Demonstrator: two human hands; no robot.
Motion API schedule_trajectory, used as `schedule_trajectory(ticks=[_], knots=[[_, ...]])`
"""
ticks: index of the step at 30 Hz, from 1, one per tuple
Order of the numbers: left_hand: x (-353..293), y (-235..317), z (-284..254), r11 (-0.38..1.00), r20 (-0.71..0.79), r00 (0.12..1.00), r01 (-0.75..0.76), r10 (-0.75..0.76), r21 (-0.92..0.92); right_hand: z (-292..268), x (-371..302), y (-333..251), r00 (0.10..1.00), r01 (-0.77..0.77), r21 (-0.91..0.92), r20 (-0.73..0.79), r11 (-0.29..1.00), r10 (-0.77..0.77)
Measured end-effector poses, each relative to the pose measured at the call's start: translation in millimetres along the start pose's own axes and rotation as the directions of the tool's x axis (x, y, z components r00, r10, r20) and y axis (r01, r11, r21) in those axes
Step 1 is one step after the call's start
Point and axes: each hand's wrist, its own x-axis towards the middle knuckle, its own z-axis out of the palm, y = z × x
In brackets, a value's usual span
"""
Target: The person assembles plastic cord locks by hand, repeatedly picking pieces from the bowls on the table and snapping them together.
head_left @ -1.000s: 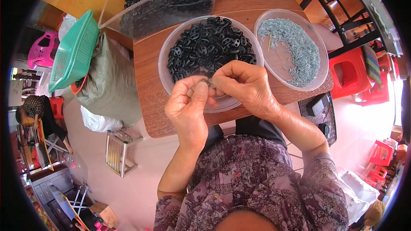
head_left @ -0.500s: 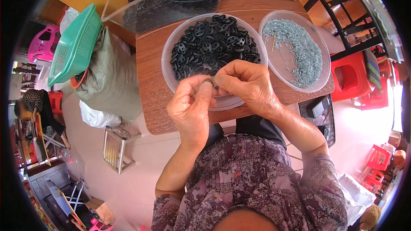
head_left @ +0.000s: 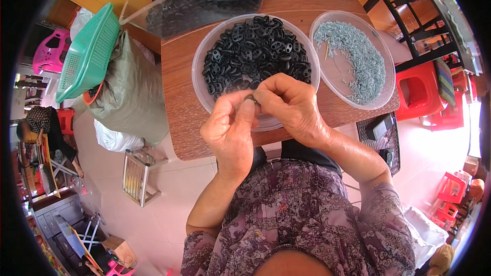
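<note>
Black, glossy oval pieces with paired holes (head_left: pixel 255 46) fill most of the round clear plastic bowl (head_left: pixel 201 89) at twelve o'clock from the hands, so I judge that most of the work is left. I see one small dark piece (head_left: pixel 251 98) held up over the bowl's near rim, at about six o'clock on it. The left hand (head_left: pixel 230 128) pinches that piece between thumb and fingers. The right hand (head_left: pixel 294 106) has thumb and forefinger closed together at the piece's edge; I cannot tell whether a second part sits between them.

At two o'clock, the shallow clear plastic dish (head_left: pixel 335 79) carries a crescent heap of slim grey-blue pieces (head_left: pixel 365 61), with part of its floor bare. Up at eleven, the rectangular clear plastic bin (head_left: pixel 204 16) holds many more black pieces. From my view I can't pick out any finished ones in either lot, so I can't count what is done. The one in the fingers looks partway through, as I judge it.
</note>
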Motion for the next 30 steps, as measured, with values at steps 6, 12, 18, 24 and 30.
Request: schedule_trajectory(ticks=[6, 12, 18, 24, 30], knots=[[4, 3, -2, 0.995, -0.001, 0.997, 0.076, -0.076, 0.061, 0, 1, 5, 0.966, 0.257, -0.304, 0.048, 0.917, -0.254], [8, 1, -5, 0.994, -0.013, 0.994, 0.110, -0.110, -0.005, 0, 15, 15, 0.831, 0.546, -0.418, 0.163, 0.726, -0.531], [15, -2, -8, 0.989, 0.018, 0.994, 0.108, -0.107, -0.097, -1, 15, -1, 0.953, 0.303, -0.264, 0.082, 0.916, -0.291], [17, -2, -15, 0.982, -0.021, 0.991, 0.126, -0.130, -0.142, -24, 24, 7, 0.840, 0.536, -0.573, 0.288, 0.620, -0.460], [16, 1, -17, 0.984, -0.055, 0.988, 0.136, -0.143, -0.113, -20, 23, 19, 0.724, 0.688, -0.671, 0.607, 0.275, -0.328]])
